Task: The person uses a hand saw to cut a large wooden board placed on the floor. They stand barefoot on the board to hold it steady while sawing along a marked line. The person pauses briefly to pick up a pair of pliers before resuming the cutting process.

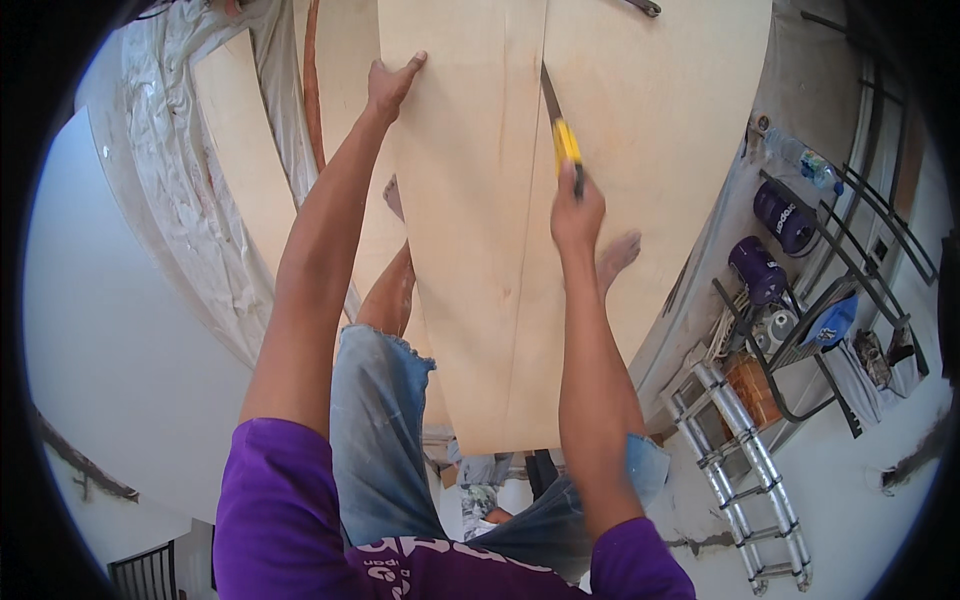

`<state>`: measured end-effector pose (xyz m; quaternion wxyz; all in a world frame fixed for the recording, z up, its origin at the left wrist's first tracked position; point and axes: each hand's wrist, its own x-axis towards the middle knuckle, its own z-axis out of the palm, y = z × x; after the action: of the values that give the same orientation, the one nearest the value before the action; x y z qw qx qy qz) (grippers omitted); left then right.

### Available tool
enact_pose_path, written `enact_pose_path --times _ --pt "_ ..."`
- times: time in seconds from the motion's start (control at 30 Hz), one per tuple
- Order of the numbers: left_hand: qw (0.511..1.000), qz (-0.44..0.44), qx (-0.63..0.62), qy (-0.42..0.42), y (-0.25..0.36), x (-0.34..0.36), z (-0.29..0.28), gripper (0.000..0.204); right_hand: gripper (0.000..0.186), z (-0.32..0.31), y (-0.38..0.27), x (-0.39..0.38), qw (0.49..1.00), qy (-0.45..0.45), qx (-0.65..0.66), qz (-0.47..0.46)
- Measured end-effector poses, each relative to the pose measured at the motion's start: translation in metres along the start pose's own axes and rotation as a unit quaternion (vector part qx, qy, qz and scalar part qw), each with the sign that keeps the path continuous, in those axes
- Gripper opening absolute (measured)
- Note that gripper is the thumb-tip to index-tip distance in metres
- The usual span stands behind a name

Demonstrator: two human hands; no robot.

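My right hand (578, 212) is closed round the yellow and black handle of a handsaw (551, 100). The saw's narrow grey blade points away from me, on a long thin line in a pale plywood sheet (470, 250). Beyond the blade tip that line shows as a dark slit; nearer to me it is fainter. At the sheet's left edge, my left hand (392, 88) grips the wood, thumb stretched out on top and the other fingers mostly hidden. My bare feet show on either side, the right one (620, 255) on the plywood.
A dark-handled tool (645, 7) lies at the sheet's far edge. To the left are a loose plywood strip (245, 140) and crumpled plastic sheeting (165, 130). Rightward stand purple buckets (785, 218), a black metal rack (840, 290), a water bottle (815, 168) and a folded aluminium ladder (740, 470).
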<state>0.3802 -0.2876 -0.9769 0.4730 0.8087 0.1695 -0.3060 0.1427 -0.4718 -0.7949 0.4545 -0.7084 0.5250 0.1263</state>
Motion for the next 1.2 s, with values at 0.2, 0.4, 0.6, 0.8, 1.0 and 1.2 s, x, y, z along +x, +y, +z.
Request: enact_pose_path --times 0.2,0.4,0.6,0.8,1.0,1.2 --pt "0.999 -0.012 -0.043 -0.024 0.004 -0.005 -0.006 0.083 0.053 -0.034 0.035 -0.062 0.996 -0.016 0.064 -0.052" --pt "0.999 0.026 -0.032 0.005 -0.021 0.019 -0.009 0.082 0.046 -0.035 0.038 -0.052 0.997 -0.028 0.054 -0.043" --pt "0.996 0.022 -0.045 -0.073 -0.029 0.017 -0.009 0.089 0.034 -0.007 0.029 -0.015 0.998 -0.012 0.039 -0.054" --pt "1.000 -0.015 -0.003 0.002 -0.006 0.010 -0.001 0.089 0.036 -0.050 0.047 -0.114 0.999 -0.004 0.036 -0.022" --pt "0.998 0.021 0.001 -0.067 -0.013 0.013 -0.015 0.090 0.047 -0.002 0.054 -0.040 0.996 0.005 0.086 -0.038" --pt "0.999 0.018 0.044 -0.027 -0.013 0.017 -0.005 0.096 0.054 -0.003 0.056 -0.050 0.945 -0.114 0.300 -0.062"
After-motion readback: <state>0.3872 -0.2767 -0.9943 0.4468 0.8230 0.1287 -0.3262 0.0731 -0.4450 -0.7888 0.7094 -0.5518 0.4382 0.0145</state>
